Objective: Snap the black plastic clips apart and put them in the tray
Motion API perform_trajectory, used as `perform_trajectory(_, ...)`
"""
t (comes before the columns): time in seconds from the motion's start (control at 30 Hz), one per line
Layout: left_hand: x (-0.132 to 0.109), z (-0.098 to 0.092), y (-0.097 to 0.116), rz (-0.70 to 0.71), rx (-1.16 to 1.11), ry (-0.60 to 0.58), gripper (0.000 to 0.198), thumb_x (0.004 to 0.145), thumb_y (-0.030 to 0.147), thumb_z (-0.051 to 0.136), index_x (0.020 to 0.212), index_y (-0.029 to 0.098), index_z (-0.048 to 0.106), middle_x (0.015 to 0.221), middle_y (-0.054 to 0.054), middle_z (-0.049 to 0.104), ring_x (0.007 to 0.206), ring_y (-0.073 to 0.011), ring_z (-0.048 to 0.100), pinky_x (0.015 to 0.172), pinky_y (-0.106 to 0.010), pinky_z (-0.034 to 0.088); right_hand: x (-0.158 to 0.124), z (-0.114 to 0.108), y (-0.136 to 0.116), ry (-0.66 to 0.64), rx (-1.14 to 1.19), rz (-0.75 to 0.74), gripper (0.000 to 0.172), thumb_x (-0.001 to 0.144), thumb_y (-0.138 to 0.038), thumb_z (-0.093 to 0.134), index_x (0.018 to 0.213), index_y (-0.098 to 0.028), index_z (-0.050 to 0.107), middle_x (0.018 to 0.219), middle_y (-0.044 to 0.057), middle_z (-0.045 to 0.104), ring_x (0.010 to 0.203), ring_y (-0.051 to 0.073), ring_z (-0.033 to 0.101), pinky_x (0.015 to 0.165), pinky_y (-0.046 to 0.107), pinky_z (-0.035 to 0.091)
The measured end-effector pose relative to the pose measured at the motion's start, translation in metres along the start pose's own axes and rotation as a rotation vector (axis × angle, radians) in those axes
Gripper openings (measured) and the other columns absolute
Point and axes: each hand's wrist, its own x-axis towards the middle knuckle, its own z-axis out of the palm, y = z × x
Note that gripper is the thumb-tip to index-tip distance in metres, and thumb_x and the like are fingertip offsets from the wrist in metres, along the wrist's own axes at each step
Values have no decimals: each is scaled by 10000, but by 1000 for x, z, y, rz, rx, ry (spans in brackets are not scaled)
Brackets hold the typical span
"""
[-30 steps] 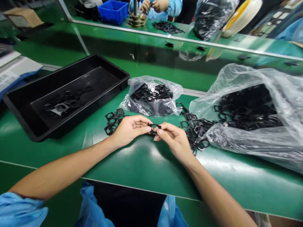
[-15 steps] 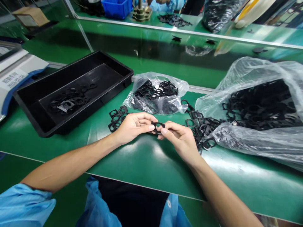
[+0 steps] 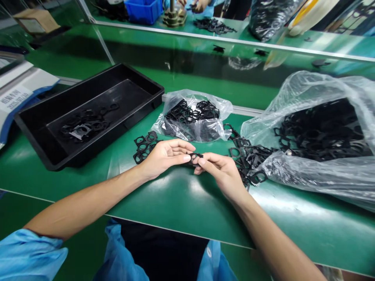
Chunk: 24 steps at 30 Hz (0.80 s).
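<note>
Between my two hands, just above the green table, is a small black plastic part with a round hole (image 3: 199, 156). My left hand (image 3: 164, 157) pinches its left end between thumb and fingers. The right end sits in the pinch of my right hand (image 3: 220, 169). Fingers hide parts of its edges. Close by my left hand lies a small group of similar black ring parts (image 3: 142, 146). To the right of my right hand, a loose heap of black parts (image 3: 249, 158) spreads on the table.
A black tray (image 3: 117, 128) with some parts inside stands at left. A small clear bag (image 3: 202, 130) of parts lies behind my hands, a large open bag (image 3: 307, 171) at right. Across the metal rail, a person's hands (image 3: 200, 5) work near a blue bin (image 3: 143, 11).
The black part has tilted slightly in my fingers. Both hands stay almost in place. Across the rail, the other person's hands have come further into view.
</note>
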Motion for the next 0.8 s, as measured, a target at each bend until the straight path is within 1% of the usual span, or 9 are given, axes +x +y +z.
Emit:
perform_trajectory(0.07,-1,1,2,17,65,11,300,689,300,836,920,137,733,867,-61,770,803,-177,731,794,-295,596,-1,1,1,22,-7,0,276,818,-453,765,764,-183,752,657,15,691,614,142,639,682,290,559)
perform_trajectory(0.17,-5,3,4,88,222,17,223,720,265,804,887,138,727,807,-38,760,743,-155,724,742,-257,601,-2,2,3,60,-35,4,264,791,-442,789,764,-181,768,648,18,703,600,142,642,653,281,564)
perform_trajectory(0.27,-9,4,3,188,336,-2,170,758,227,771,902,147,732,825,-27,763,762,-145,727,771,-242,608,-2,2,3,84,-88,6,295,772,-458,796,712,-170,770,630,24,707,589,141,638,636,276,568)
perform_trajectory(0.33,-8,3,2,220,335,-36,171,770,203,763,930,151,732,848,-27,764,787,-142,730,795,-241,606,-2,2,2,93,-106,12,313,766,-465,795,690,-162,770,623,27,709,584,139,635,637,276,572)
perform_trajectory(0.4,-6,1,1,191,242,-86,219,755,184,786,961,148,719,865,-31,762,812,-143,731,805,-240,599,-2,1,1,100,-73,17,300,759,-453,801,700,-159,778,646,30,721,589,134,638,651,275,576)
perform_trajectory(0.5,-1,-2,0,81,25,-164,332,700,189,855,988,142,696,874,-39,752,811,-138,721,790,-235,584,-1,2,0,88,37,28,254,753,-423,815,756,-170,796,704,34,744,614,133,656,678,282,583)
perform_trajectory(0.6,1,-4,1,-9,-120,-198,357,686,229,880,975,138,692,880,-47,744,793,-130,704,761,-226,568,1,3,-1,40,110,47,243,751,-418,823,749,-177,794,714,30,742,631,131,659,692,284,578)
perform_trajectory(0.7,-1,-2,3,-34,-140,-200,329,695,249,876,948,136,698,866,-45,739,787,-127,694,753,-217,556,1,3,0,24,165,64,244,707,-408,856,680,-181,770,730,21,742,643,117,639,702,271,559)
perform_trajectory(0.8,-4,1,2,-40,-60,-161,273,714,250,859,918,143,710,852,-36,741,781,-121,687,757,-207,552,-1,3,2,50,241,93,255,625,-383,902,732,-189,775,742,7,746,642,110,635,674,253,541)
